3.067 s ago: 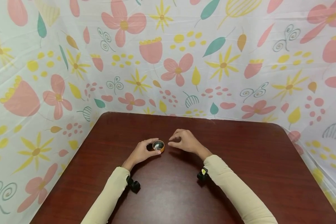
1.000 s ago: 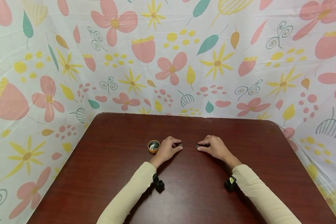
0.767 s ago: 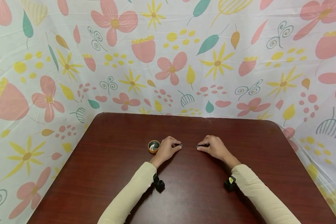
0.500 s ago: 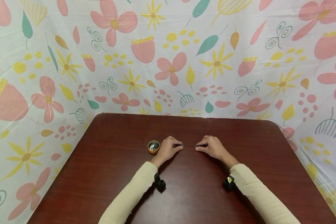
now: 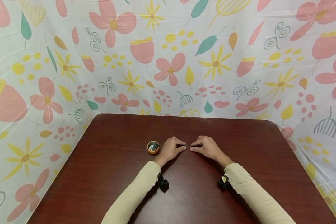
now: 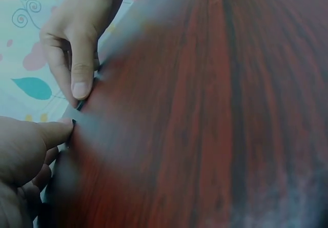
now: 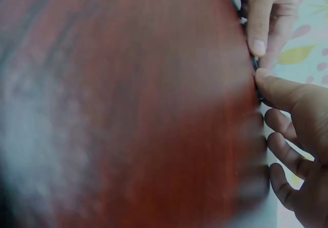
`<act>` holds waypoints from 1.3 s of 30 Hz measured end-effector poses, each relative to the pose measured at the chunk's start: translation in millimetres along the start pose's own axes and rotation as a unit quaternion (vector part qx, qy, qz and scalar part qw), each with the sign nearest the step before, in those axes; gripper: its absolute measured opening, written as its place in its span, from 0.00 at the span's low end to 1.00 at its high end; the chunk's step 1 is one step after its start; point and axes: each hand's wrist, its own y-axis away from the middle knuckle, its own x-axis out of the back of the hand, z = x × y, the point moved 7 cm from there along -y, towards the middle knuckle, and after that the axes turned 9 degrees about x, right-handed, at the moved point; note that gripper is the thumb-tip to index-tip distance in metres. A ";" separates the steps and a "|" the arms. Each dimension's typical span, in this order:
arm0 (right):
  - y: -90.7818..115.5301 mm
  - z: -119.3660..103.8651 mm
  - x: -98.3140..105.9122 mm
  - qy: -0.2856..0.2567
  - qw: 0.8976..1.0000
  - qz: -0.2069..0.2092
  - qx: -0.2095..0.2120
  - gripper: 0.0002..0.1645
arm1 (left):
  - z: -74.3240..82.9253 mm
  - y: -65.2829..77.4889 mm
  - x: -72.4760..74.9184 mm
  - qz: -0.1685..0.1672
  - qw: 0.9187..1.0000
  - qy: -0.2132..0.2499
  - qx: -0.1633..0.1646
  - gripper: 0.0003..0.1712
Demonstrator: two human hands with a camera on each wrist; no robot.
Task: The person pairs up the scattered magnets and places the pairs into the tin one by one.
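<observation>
Between thumb and fingers, my left hand [image 5: 169,151] pinches a small dark, flat-looking piece [image 5: 186,146] close over the table. Facing it, my right hand [image 5: 208,147] pinches a similar dark piece [image 5: 190,147]. Only a narrow gap parts the two in the head view. Both wrist views catch the pieces edge-on as thin black slivers, mostly covered by fingertips; their exact kind I cannot tell. Just left of my left hand stands a small round orange-rimmed tin [image 5: 153,152], silvery inside, with dark pieces in it.
The dark red-brown wooden table [image 5: 123,186] has rounded far corners. A white floral-print cloth [image 5: 168,40] hangs behind it and along its sides. Each forearm wears a cream sleeve and a black wrist camera [image 5: 163,184].
Earlier my left hand held the tin; it now stands on the table. Both hands then pinched dark pieces and moved toward each other, narrowing the gap between them.
</observation>
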 end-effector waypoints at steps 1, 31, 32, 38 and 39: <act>-0.6 -0.3 -0.8 0.002 1.000 0.001 0.001 0.11 | 0.2 -0.4 -0.3 0.001 1.000 0.001 -0.001 0.15; -3.0 -2.9 -4.2 -0.006 1.000 -0.017 -0.008 0.10 | 3.8 1.1 -0.2 -0.009 1.000 0.011 -0.015 0.19; -3.1 -3.2 -4.2 -0.006 1.000 -0.018 -0.005 0.11 | 4.4 1.5 0.9 -0.012 1.000 0.014 -0.015 0.19; -3.6 -2.0 -3.8 -0.005 1.000 -0.026 -0.008 0.11 | 11.7 7.2 10.0 -0.040 0.999 0.008 0.006 0.22; -3.4 -1.9 -3.2 -0.004 1.000 -0.027 -0.009 0.11 | 14.0 8.8 12.2 -0.043 0.999 0.005 0.007 0.23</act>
